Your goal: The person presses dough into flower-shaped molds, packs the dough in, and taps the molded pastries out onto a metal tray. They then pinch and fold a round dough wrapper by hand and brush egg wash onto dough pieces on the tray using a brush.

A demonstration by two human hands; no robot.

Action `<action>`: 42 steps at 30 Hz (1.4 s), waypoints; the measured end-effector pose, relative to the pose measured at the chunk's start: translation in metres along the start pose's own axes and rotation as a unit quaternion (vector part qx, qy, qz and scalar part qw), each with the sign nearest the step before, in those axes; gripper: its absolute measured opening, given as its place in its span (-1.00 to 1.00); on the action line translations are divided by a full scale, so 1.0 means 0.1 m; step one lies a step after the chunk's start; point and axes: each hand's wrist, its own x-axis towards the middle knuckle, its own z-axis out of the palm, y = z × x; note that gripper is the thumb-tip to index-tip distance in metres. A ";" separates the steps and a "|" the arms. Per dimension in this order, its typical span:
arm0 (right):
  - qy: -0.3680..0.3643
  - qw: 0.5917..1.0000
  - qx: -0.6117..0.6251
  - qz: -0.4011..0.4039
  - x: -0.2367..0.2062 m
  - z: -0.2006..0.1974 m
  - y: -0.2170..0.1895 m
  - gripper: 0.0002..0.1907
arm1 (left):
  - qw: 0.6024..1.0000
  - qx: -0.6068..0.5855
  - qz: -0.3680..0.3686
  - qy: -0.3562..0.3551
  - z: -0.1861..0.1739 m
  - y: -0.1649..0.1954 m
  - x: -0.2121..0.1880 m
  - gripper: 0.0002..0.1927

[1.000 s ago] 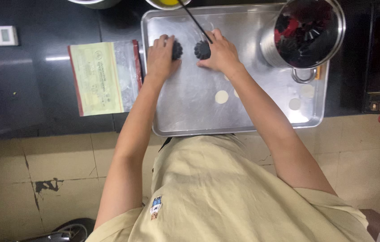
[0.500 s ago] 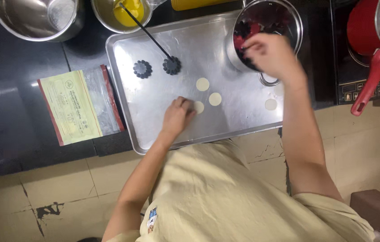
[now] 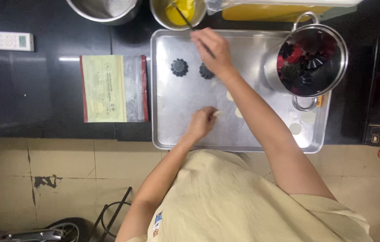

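Head view, right hand [image 3: 210,51]: upper middle of the frame, over the tray's top edge, fingers clenched around a thin dark brush [image 3: 194,29] whose far end sits in the yellow bowl.
Head view, left hand [image 3: 201,122]: middle of the frame, low on the tray, fingertips pinching a pale dough disc [image 3: 219,114].
Tray [image 3: 172,130]: metal, rectangular, on the dark counter [image 3: 42,112] in the upper centre.
Moulds [image 3: 179,67]: two small dark fluted ones on the tray's upper left part; one stands free, the other [image 3: 205,71] lies just under the right hand.
Other discs [image 3: 295,129]: several pale rounds on the tray, some beside the right forearm, two near the lower right corner.
Pot [image 3: 308,60]: steel, on the tray's right end, holding dark and red fluted moulds.
Bowl [image 3: 178,11]: top centre, yellow liquid inside.
Pouch [image 3: 113,88]: flat, pale green with red edges, left of the tray.
Remote [image 3: 8,41]: white, upper left.
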 end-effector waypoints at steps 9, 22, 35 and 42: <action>0.038 0.997 0.041 0.061 -0.39 -0.65 -0.20 -0.83 | 0.991 0.013 -0.072 0.110 -0.74 -0.48 0.06 -0.82; 0.024 0.971 0.183 0.155 -1.15 -1.33 -0.24 -0.87 | 0.992 0.058 -0.058 0.094 -1.03 -0.62 0.30 -0.86; -0.103 0.939 0.219 0.244 -1.71 -0.96 -0.58 -0.91 | 0.994 0.044 -0.085 0.047 -1.11 -0.58 0.33 -0.87; -0.106 0.971 0.109 0.182 -1.63 -1.17 -0.65 -0.91 | 0.994 0.080 -0.052 0.062 -1.08 -0.60 0.32 -0.86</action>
